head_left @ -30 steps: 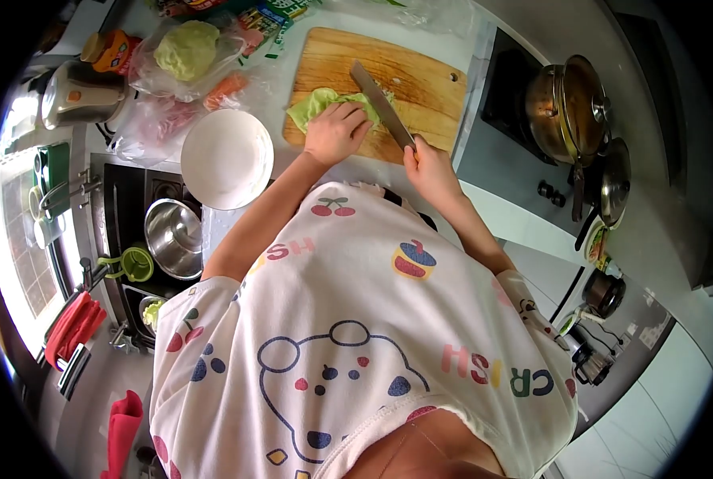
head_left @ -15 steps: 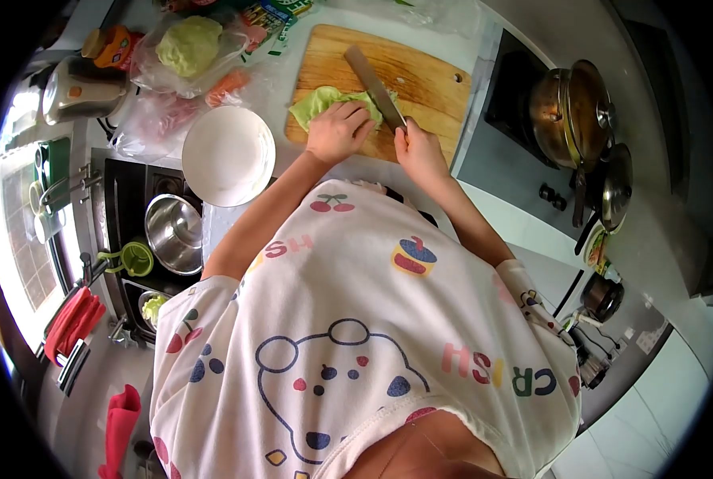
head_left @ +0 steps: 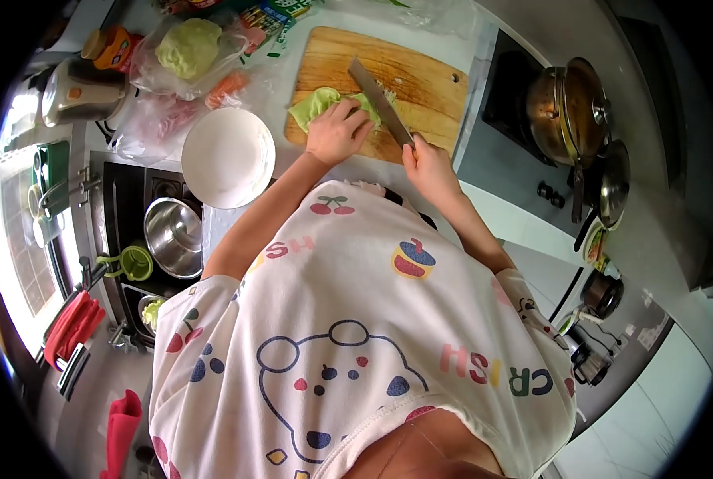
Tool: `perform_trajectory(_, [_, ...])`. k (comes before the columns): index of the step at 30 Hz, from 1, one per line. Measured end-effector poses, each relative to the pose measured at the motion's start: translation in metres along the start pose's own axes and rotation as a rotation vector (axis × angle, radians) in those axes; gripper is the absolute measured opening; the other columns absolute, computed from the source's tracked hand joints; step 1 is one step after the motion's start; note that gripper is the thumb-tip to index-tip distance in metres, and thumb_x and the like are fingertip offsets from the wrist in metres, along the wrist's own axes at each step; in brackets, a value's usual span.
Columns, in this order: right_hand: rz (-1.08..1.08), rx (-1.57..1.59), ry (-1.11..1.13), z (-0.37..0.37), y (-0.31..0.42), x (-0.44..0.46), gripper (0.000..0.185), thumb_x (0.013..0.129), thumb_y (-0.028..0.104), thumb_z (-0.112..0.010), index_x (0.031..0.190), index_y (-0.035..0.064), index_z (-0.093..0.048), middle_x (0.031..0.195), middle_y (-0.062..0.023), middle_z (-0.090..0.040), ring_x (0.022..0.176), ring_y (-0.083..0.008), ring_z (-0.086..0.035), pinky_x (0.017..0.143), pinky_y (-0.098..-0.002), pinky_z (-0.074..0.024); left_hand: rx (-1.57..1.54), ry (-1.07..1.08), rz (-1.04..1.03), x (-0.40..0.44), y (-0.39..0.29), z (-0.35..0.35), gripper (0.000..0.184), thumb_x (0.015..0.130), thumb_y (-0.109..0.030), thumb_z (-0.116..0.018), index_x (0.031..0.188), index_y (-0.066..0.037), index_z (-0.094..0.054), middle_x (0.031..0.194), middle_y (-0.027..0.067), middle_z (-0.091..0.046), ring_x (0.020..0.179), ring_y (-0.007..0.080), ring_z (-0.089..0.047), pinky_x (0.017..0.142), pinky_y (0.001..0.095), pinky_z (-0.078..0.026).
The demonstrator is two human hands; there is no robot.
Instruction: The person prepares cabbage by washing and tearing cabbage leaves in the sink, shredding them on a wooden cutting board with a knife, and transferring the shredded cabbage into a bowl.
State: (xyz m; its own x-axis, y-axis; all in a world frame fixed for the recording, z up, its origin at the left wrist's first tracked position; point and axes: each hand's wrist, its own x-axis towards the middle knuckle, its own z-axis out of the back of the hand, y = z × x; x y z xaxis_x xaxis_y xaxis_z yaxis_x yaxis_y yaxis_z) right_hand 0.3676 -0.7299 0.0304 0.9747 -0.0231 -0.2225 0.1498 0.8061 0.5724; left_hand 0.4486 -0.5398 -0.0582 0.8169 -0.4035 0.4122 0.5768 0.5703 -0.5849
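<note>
On the wooden cutting board [head_left: 432,88] lies a pale green cabbage leaf [head_left: 316,104], bunched up near the board's front edge. My left hand [head_left: 340,134] holds the leaf down with bent fingers. My right hand [head_left: 431,166] is closed around the handle of a kitchen knife [head_left: 379,97]. Its long blade points away from me and to the left, alongside the leaf's right end. Thin green shreds show on the board by the blade. Part of the leaf is hidden under my left fingers.
A white bowl [head_left: 228,157] stands left of the board. Behind it are a bagged cabbage head [head_left: 188,49] and a carrot-coloured piece [head_left: 228,86]. The sink at left holds a steel basin [head_left: 174,237]. A lidded pot [head_left: 550,116] sits on the stove at right.
My right hand has shifted slightly right and toward me, and the knife has moved the same way, a little away from the leaf. My left hand stays on the leaf.
</note>
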Motion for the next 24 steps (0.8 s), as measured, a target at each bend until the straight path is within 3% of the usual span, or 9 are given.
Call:
perform_trajectory(13, [-0.032,-0.095,0.026,-0.015,0.003,0.016,0.015,0.096,0.014,-0.054,0.09,-0.0005,-0.053,0.069,-0.0262,-0.062,0.066,-0.0473,-0.062,0.06,-0.054,-0.0498,-0.01,0.04,0.036,0.001,0.0,0.001,0.011,0.083,-0.022,-0.075,0.09,-0.015,-0.072,0.102,0.0006,-0.067,0.087,0.0224,-0.068,0.068,0.0342,-0.056])
perform_trajectory(24, [-0.001,0.066,-0.091,-0.01,0.0,0.018,0.018,0.097,0.016,-0.057,0.089,-0.0004,-0.053,0.07,-0.0228,-0.063,0.065,-0.043,-0.063,0.057,-0.0491,-0.0492,-0.044,0.024,0.032,-0.001,0.002,0.003,0.007,0.084,-0.018,-0.072,0.09,-0.014,-0.072,0.098,0.0001,-0.069,0.087,0.0228,-0.067,0.069,0.0348,-0.056])
